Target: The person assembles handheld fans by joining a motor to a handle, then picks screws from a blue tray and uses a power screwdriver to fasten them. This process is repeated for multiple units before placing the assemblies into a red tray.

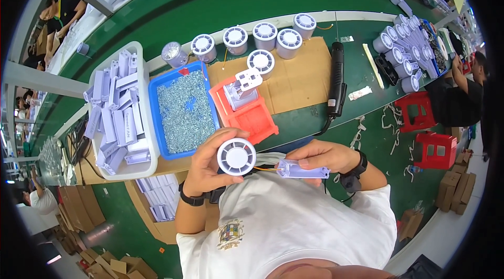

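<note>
My left hand (206,167) is closed around a round white fan head (236,156), its slotted face turned up. A thin yellow-orange wire runs from it to a pale lavender plastic handle shell (303,170). My right hand (332,154) grips that shell, thumb on top, with its hollow side partly showing. Both parts are held in front of my chest, apart except for the wire. Just beyond my hands sits a red fixture (254,121), with a pale plastic part (242,98) standing in it.
A blue tray of small screws (152,104) and a white bin of handle shells (152,148) stand left. Several fan heads (235,37) line the cardboard sheet's (294,87) far side. A black electric screwdriver (337,77) lies right; red stools (438,150) stand beyond.
</note>
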`<state>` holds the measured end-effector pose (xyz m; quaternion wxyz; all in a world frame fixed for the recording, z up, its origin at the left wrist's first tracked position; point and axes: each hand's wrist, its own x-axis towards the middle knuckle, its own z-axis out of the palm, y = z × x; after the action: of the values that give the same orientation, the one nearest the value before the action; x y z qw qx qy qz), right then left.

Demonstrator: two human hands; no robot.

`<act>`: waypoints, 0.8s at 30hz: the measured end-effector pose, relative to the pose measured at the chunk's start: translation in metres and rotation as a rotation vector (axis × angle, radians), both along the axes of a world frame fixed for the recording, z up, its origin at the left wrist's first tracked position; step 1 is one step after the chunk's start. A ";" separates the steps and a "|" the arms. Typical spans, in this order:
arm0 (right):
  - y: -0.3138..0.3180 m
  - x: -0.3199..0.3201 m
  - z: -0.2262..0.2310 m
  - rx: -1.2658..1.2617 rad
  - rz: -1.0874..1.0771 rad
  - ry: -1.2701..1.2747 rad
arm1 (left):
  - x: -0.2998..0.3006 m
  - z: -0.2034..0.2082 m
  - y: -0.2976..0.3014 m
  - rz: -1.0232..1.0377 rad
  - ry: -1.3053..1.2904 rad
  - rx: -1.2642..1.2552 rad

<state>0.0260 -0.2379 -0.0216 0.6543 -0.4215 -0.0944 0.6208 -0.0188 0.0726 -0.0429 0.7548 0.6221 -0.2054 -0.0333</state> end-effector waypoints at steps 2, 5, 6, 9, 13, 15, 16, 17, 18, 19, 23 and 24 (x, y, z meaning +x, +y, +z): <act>0.000 -0.001 0.002 -0.005 -0.015 0.017 | 0.001 0.000 -0.001 -0.012 0.009 -0.010; 0.004 -0.001 0.003 -0.035 -0.030 0.052 | 0.004 -0.002 -0.002 -0.023 -0.043 0.037; 0.006 -0.001 0.003 -0.048 -0.044 0.069 | 0.005 -0.003 -0.003 -0.026 -0.043 0.041; 0.015 -0.002 0.008 -0.108 -0.083 -0.021 | 0.005 -0.003 -0.008 -0.003 -0.098 0.104; 0.020 -0.002 0.010 -0.088 -0.030 -0.159 | 0.000 -0.013 -0.020 0.046 -0.155 0.128; 0.023 -0.005 0.014 -0.060 0.006 -0.208 | -0.006 -0.017 -0.021 0.087 -0.114 0.085; 0.026 -0.008 0.019 0.034 -0.097 -0.270 | -0.007 -0.019 -0.022 0.137 -0.072 0.036; 0.029 -0.013 0.025 0.129 -0.200 -0.331 | -0.008 -0.020 -0.023 0.187 -0.029 -0.015; 0.032 -0.016 0.029 0.225 -0.301 -0.388 | -0.009 -0.021 -0.024 0.190 -0.034 -0.009; 0.033 -0.018 0.033 0.232 -0.299 -0.391 | -0.010 -0.022 -0.025 0.191 -0.002 -0.084; 0.038 -0.023 0.037 0.046 -0.386 -0.626 | -0.011 -0.021 -0.031 0.198 0.044 -0.235; 0.041 -0.023 0.035 0.028 -0.445 -0.877 | -0.010 -0.021 -0.032 0.205 0.027 -0.246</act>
<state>0.0029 -0.1965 0.0133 0.6751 -0.6444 -0.2769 0.2287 -0.0293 0.0406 -0.0636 0.8273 0.5423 -0.1333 0.0608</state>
